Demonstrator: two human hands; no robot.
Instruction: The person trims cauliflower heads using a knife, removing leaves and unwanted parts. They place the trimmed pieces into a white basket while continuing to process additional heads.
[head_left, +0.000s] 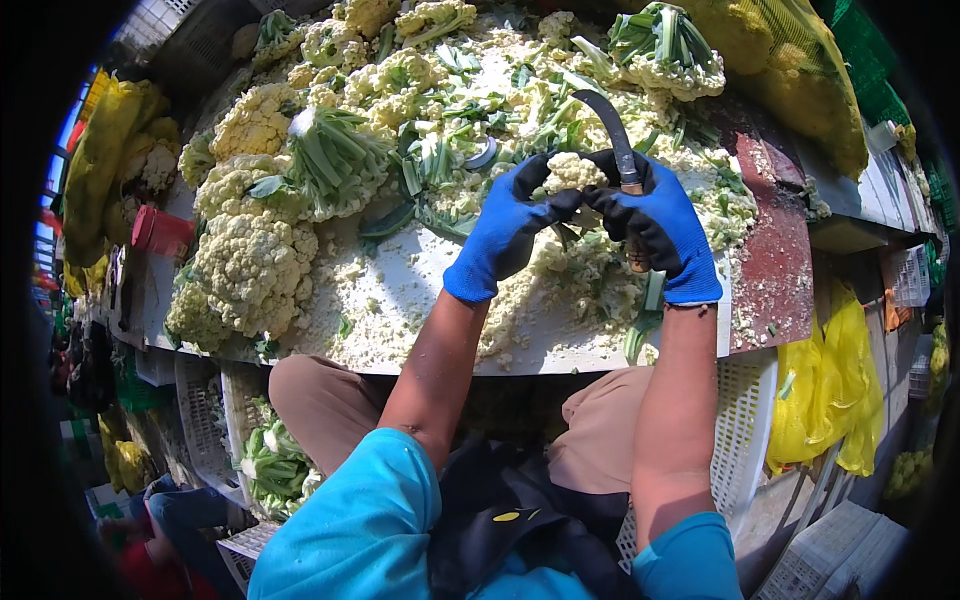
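Both my hands wear blue gloves with black palms and are raised over a white table [385, 325]. My left hand [505, 230] is closed, thumb and fingers around a small pale cauliflower floret [574, 173]. Wrapped in my right hand [668, 225] is the wooden handle of a curved knife [618, 135], its dark hooked blade pointing up and bending left. The right fingertips meet the floret's right side. Below the hands lie loose florets, crumbs and leaf bits. Left of them are a leafy cauliflower head [335, 165] and a big cream-coloured head [255, 270].
More cauliflower and green trimmings cover the table's far side. A yellow mesh sack [790, 75] stands at the far right, and yellow net bags [830, 385] hang lower right. White crates [745, 440] flank my knees; one at left holds leafy trimmings [275, 465]. Another person's leg [195, 507] shows lower left.
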